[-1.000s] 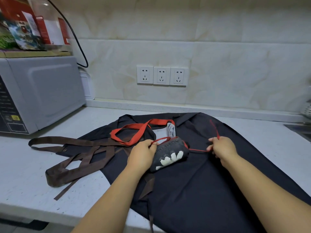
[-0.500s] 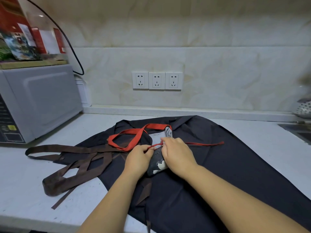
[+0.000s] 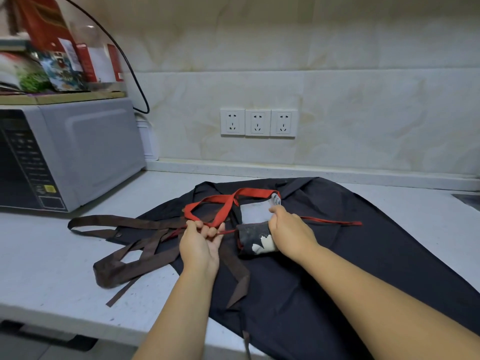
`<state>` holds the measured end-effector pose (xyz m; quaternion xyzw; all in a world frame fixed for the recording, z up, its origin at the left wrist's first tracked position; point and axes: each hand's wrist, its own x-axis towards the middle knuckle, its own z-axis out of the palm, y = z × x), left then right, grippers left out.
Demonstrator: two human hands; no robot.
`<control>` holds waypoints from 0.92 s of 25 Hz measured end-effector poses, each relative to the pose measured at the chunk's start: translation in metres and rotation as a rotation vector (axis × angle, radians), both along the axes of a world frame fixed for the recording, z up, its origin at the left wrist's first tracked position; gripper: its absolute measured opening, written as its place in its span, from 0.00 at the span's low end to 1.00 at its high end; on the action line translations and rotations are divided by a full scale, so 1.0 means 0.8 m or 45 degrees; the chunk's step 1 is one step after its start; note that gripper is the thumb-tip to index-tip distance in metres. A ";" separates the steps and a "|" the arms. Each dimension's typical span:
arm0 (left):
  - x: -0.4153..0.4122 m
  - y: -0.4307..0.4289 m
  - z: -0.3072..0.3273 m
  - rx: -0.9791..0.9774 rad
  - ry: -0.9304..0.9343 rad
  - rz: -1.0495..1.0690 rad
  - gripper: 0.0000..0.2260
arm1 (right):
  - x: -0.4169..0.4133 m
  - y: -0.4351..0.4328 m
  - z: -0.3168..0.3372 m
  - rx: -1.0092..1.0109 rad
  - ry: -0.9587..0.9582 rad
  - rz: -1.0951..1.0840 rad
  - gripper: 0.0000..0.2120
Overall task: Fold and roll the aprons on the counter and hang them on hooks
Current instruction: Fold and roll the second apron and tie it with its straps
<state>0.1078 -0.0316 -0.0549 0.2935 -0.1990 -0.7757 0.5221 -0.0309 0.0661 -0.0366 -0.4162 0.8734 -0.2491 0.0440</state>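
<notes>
**Item under work.** A rolled apron (image 3: 253,240), a small bundle of dark cloth with a white print, lies on top of a large black cloth apron (image 3: 350,268) spread flat on the white tabletop (image 3: 46,255). No hooks are in view.

**Right hand** (image 3: 289,231). The grip is closed over the right end of the rolled apron, with the fingers curled round it, pinning it down.

**Left hand** (image 3: 201,242). The grip is closed, with the fingers curled round a thin red tie cord (image 3: 228,232) that runs taut to the roll's left end. A broad red neck strap (image 3: 233,201) loops loose behind this hand and touches its fingers. Whether the strap is also held cannot be told.

**Stage, as judged.** The roll is formed but not yet tied off, and the black apron is unfolded.

**Risks.**
1. If the right grip eases while the cord is pulled, the roll is likely to unwind or slide left.
2. The cord may catch the neck strap and bind it into the wrap, leaving no free loop for hanging.
3. A slack turn of so thin a cord could slip off the roll's end.
4. Sideways pull may drag the black apron. Its near edge appears to overhang the tabletop front, so it could slide off.
5. The brown fabric straps (image 3: 135,242) lie tangled just left of the left hand and could be caught up in the cord.
</notes>
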 end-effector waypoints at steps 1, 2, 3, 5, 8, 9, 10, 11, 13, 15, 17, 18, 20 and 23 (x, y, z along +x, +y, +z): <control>0.002 -0.001 0.002 -0.020 -0.077 0.067 0.18 | 0.003 0.001 0.003 0.033 0.033 0.014 0.16; 0.002 -0.004 0.000 -0.090 -0.226 0.137 0.18 | 0.005 0.003 0.007 0.078 0.078 0.043 0.14; 0.003 -0.004 -0.001 -0.185 -0.404 0.211 0.18 | 0.008 0.006 0.013 0.133 0.121 0.074 0.13; 0.007 -0.003 0.000 -0.320 -0.721 0.353 0.17 | 0.011 0.008 0.021 0.216 0.171 0.119 0.13; 0.019 -0.005 0.000 -0.332 -1.016 0.471 0.15 | 0.010 0.003 0.028 0.277 0.150 0.118 0.13; 0.023 -0.004 0.002 -0.345 -1.124 0.548 0.22 | 0.008 0.000 0.028 0.295 0.144 0.107 0.13; 0.027 -0.002 0.007 -0.444 -1.283 0.702 0.28 | 0.006 -0.003 0.028 0.325 0.143 0.106 0.15; 0.029 0.002 0.014 -0.670 -1.444 0.894 0.30 | 0.004 -0.005 0.027 0.347 0.133 0.110 0.15; 0.012 0.013 0.023 -1.416 -1.508 0.982 0.22 | -0.004 -0.016 0.022 0.383 0.108 0.148 0.14; -0.019 0.039 0.020 -1.970 -1.495 0.544 0.16 | -0.012 -0.024 0.017 0.430 0.126 0.154 0.14; -0.038 0.054 -0.002 -2.176 -1.637 0.254 0.16 | -0.016 -0.027 0.016 0.419 0.109 0.097 0.16; -0.043 0.056 -0.016 -2.208 -1.717 0.211 0.16 | -0.018 -0.029 0.016 0.408 0.123 0.074 0.16; -0.049 0.050 -0.029 -2.147 -1.795 0.204 0.13 | -0.018 -0.031 0.018 0.405 0.185 0.048 0.16; -0.057 0.048 -0.012 -1.995 -2.016 0.174 0.10 | -0.017 -0.034 0.014 0.074 0.081 0.005 0.08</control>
